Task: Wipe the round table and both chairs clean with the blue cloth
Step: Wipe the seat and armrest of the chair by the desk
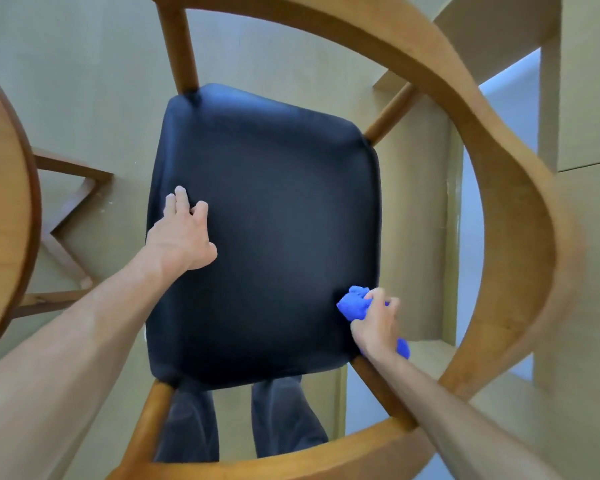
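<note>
— What do we have under us?

— We look straight down on a chair [520,188] with a curved wooden frame that loops round a dark padded seat [267,237]. Our legs in dark trousers [284,414] show below the near edge of the seat.

— Where is our cloth?

— The blue cloth [352,304] is bunched in our right hand [378,323], at the near right corner of the seat. Our fingers curl round it, and it touches the seat there. One lump sticks out ahead of the fingers, and a smaller bit shows behind the heel of the hand, by the wooden post at that corner.

— And our other hand?

— Our left hand [182,230] rests on the left side of the seat, close to its edge. The fingers are bent at the knuckles with the tips down on the padding, and they hold nothing. Whether they press hard we cannot tell.

— Do we see the table?

— Only a slice: the round table [4,209] shows its wooden rim at the far left, well apart from both our hands, with its wooden base [66,209] on the floor [94,98] under it. At the right stand pale boxy blocks [589,81].
</note>
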Demonstrator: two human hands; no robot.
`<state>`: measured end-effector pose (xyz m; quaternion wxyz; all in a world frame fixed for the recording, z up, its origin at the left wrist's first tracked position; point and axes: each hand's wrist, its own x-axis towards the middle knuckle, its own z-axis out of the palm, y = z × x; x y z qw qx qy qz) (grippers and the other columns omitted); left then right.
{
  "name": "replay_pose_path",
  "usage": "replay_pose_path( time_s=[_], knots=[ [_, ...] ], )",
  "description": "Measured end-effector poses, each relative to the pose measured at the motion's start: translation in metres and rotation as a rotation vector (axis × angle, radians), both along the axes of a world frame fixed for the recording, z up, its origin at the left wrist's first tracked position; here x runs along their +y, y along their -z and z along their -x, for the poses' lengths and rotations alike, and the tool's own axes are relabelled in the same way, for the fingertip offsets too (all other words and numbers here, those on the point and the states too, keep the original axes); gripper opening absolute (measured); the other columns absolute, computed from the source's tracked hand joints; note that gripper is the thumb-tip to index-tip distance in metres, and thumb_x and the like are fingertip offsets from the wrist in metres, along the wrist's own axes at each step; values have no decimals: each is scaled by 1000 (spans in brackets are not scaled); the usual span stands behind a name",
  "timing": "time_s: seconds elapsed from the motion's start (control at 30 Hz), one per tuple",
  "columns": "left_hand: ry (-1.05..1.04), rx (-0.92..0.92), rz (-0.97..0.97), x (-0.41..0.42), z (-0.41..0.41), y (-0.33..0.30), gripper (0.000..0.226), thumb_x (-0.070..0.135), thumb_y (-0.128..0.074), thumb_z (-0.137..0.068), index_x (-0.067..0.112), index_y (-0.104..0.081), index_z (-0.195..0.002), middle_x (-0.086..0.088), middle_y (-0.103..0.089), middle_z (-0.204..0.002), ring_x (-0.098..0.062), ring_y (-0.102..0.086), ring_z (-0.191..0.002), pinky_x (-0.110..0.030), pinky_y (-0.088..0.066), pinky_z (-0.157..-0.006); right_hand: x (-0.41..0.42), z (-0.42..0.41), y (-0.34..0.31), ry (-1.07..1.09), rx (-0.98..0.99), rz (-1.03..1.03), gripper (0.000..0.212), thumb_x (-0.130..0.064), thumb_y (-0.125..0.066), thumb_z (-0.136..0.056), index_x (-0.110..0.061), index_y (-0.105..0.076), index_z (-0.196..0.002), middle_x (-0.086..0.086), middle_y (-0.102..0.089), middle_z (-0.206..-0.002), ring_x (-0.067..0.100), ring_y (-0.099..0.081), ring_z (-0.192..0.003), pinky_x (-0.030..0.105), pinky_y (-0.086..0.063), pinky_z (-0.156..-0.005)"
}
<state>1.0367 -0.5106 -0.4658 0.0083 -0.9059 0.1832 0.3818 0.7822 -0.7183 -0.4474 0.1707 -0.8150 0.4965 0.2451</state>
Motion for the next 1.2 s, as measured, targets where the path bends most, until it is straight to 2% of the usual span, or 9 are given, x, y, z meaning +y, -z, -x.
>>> replay_pose_path(
  time_s=[0.07, 0.17, 0.37, 0.53, 0.63, 0.73, 0.87, 1.0, 1.2],
  knots=[
    [-21, 12, 18, 1, 1, -1, 53, 20, -54, -87, 8, -28, -131, -12, 11, -158, -26, 8, -146, -44, -38, -100, 40, -14, 1, 146, 33, 42, 44, 6, -51, -72, -13, -41, -110, 9, -35, -116, 34, -52, -94, 40, -48, -77],
    [-55, 25, 46, 2, 1, -4, 49, 15, -52, -86, 7, -30, -129, -10, 13, -158, -24, 11, -146, -44, -35, -103, 86, -33, 0, 60, -1, 7, 47, 4, -49, -73, -16, -39, -114, 8, -32, -118, 32, -49, -95, 39, -47, -79],
    [-107, 27, 119, 3, 4, -6, 50, 8, -50, -86, 5, -31, -132, -7, 13, -159, -22, 11, -147, -42, -24, -113, 164, -53, 2, -557, -259, -258, 56, 7, -55, -63, -20, -49, -112, 11, -43, -112, 30, -47, -81, 36, -39, -70],
    [-107, 6, 120, 4, 8, -6, 58, 18, -60, -88, 5, -29, -135, -8, 16, -159, -24, 12, -148, -42, -29, -111, 91, -43, 3, -987, -445, -164, 57, 2, -66, -53, -24, -66, -103, 11, -61, -109, 27, -51, -67, 32, -45, -58],
    [-84, 0, 109, 5, 10, -6, 67, 30, -65, -88, 7, -27, -138, -8, 18, -159, -23, 14, -147, -43, -31, -111, 6, -38, 10, -840, -460, 22, 54, 3, -73, -56, -23, -71, -104, 15, -61, -116, 36, -58, -74, 39, -51, -62],
    [-70, 9, 121, 9, 8, -7, 64, 29, -64, -89, 9, -28, -138, -7, 17, -159, -22, 12, -148, -41, -32, -112, -40, -35, 18, -313, -344, 119, 57, -13, -66, -77, -32, -53, -129, 6, -43, -131, 32, -54, -103, 43, -49, -83],
    [-69, -4, 157, 17, 8, -9, 55, 21, -63, -89, 12, -33, -135, -2, 15, -160, -19, 9, -148, -38, -38, -107, -25, -40, 22, 311, -394, 111, 60, -37, -63, -83, -42, -34, -136, 2, -42, -118, 26, -54, -100, 42, -48, -85],
    [-102, -4, 222, 22, 10, -4, 58, 14, -64, -88, 13, -32, -136, 1, 16, -160, -17, 11, -148, -37, -39, -105, 37, -101, 35, 403, -396, 163, 56, -25, -55, -87, -23, -35, -140, 13, -44, -123, 39, -53, -101, 40, -41, -75],
    [-172, -20, 385, 37, 1, 4, 61, -2, -60, -83, 12, -40, -139, 3, -6, -161, -14, -6, -148, -25, -21, -113, 98, -120, 28, -122, -390, 77, 67, -16, -63, -75, -21, -45, -139, 9, -47, -109, 30, -51, -83, 34, -44, -61]
  ],
)
